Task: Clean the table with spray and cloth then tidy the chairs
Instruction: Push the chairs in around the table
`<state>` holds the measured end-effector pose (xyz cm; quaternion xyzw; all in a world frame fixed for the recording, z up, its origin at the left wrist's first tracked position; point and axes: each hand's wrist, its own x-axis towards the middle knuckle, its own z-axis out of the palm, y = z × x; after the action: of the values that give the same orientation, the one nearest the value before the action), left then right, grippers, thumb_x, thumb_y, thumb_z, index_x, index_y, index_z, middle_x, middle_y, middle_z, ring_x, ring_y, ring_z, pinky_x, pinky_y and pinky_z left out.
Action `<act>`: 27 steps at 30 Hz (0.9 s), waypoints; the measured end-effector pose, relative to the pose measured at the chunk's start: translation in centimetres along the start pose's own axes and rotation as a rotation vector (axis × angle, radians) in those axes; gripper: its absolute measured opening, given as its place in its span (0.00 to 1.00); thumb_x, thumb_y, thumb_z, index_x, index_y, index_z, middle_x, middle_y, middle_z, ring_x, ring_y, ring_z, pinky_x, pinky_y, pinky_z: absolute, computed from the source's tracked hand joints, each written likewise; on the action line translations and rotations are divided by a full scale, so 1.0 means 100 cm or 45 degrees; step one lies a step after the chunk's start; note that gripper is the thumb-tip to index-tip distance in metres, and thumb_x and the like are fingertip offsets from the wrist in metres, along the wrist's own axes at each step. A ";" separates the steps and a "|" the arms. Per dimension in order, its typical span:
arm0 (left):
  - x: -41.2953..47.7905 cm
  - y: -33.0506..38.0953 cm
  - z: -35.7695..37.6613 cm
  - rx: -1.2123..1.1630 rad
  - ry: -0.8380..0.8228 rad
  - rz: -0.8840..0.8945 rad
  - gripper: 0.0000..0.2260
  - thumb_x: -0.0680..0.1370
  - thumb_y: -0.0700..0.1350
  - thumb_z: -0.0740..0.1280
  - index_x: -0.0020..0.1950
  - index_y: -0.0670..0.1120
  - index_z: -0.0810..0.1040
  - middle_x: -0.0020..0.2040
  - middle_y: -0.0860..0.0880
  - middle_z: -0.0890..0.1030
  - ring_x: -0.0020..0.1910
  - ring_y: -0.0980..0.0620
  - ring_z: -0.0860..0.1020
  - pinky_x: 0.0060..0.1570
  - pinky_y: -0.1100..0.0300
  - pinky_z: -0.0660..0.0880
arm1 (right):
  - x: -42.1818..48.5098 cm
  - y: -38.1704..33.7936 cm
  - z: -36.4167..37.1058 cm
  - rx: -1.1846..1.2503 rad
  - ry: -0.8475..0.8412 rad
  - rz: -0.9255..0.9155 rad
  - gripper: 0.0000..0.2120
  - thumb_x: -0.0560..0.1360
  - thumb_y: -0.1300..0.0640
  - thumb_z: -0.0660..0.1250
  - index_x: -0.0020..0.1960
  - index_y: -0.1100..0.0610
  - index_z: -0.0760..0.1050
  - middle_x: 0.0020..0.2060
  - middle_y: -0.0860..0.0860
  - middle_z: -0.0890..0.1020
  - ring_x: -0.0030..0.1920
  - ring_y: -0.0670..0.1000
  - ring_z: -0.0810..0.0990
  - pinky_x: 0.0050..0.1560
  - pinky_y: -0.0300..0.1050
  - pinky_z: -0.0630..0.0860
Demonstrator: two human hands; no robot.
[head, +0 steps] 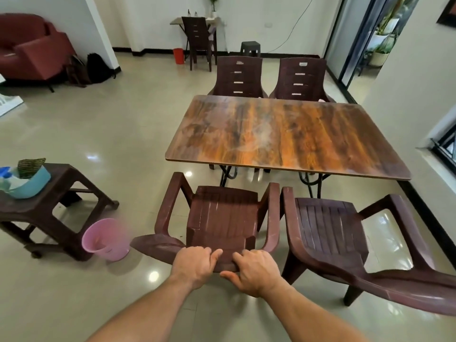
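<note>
A brown plastic armchair [222,213] stands at the near left side of the wooden table [283,134], its seat facing the table. My left hand [195,264] and my right hand [254,270] both grip the top of its backrest, side by side. A second brown armchair [330,225] stands right beside it, also facing the table. Two more brown chairs [238,75] [299,77] are pushed in at the table's far side. A folded cloth [30,166] lies in a blue basin [32,183] on a low brown stool at the left.
A pink bucket [106,239] stands on the floor next to the low stool [56,201]. A red sofa [32,48] and dark bags are at the far left. A small table with a chair [198,38], a red bin and a dark stool stand by the back wall.
</note>
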<state>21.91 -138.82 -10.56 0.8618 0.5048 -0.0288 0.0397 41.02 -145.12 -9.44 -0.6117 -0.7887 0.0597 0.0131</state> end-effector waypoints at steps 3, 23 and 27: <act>0.001 0.005 -0.001 -0.021 0.025 -0.038 0.42 0.73 0.68 0.27 0.45 0.50 0.77 0.45 0.47 0.84 0.48 0.44 0.82 0.47 0.50 0.72 | 0.002 0.009 0.000 -0.004 -0.019 -0.039 0.35 0.75 0.24 0.42 0.52 0.51 0.72 0.48 0.54 0.82 0.46 0.58 0.81 0.47 0.54 0.76; -0.004 0.033 0.002 -0.063 0.016 0.183 0.35 0.76 0.73 0.36 0.48 0.53 0.75 0.45 0.53 0.81 0.46 0.50 0.80 0.44 0.53 0.74 | -0.040 0.069 -0.007 0.375 0.048 0.107 0.34 0.77 0.28 0.50 0.70 0.49 0.72 0.66 0.46 0.77 0.67 0.49 0.73 0.69 0.46 0.67; 0.006 0.070 -0.001 -0.053 -0.111 0.362 0.32 0.77 0.71 0.47 0.62 0.50 0.76 0.55 0.50 0.82 0.54 0.47 0.80 0.54 0.50 0.77 | -0.093 0.126 -0.004 0.100 0.053 0.344 0.29 0.80 0.36 0.56 0.74 0.50 0.68 0.74 0.48 0.70 0.76 0.50 0.65 0.77 0.51 0.57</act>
<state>28.31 -141.71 -10.23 0.9216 0.3759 -0.0498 0.0829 55.56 -150.98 -9.96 -0.7125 -0.6958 0.0792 0.0452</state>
